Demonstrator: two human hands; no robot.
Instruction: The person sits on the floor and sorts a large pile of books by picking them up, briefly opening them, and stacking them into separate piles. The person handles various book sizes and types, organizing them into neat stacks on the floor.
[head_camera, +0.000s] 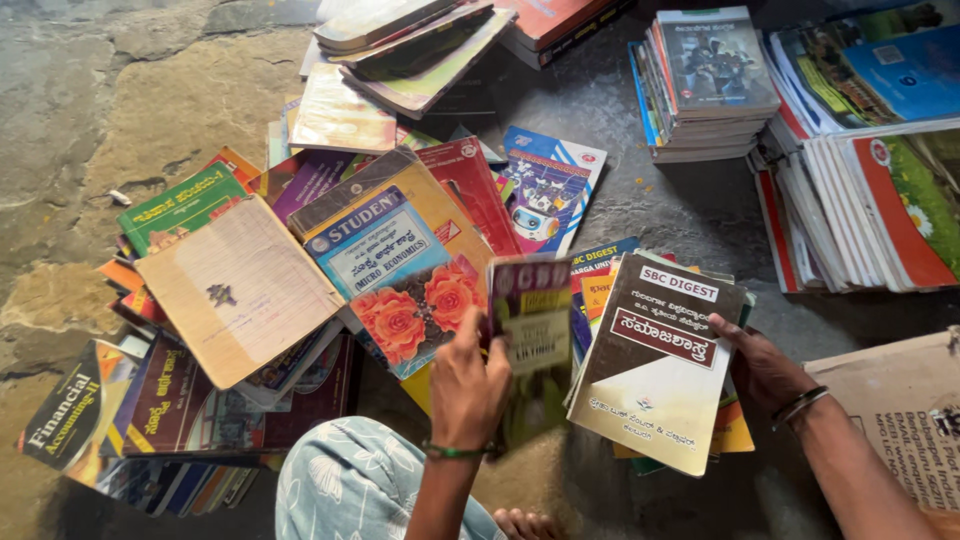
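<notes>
My left hand (468, 385) grips a dark purple and yellow book (530, 345), held upright and tilted near the middle of the view. My right hand (762, 368) holds the right edge of a brown and cream book (655, 365), which lies on top of a small stack of books (735, 430). The two books sit side by side, almost touching. A green band is on my left wrist and a metal bangle on my right wrist.
A loose heap of books (300, 260) covers the stone floor (110, 90) at left, topped by a tan-covered notebook (235, 290) and a book with orange roses (405, 275). Neater stacks (710, 85) stand at the back right. A cardboard sheet (895, 400) lies at right. My knee (350, 490) is at the bottom.
</notes>
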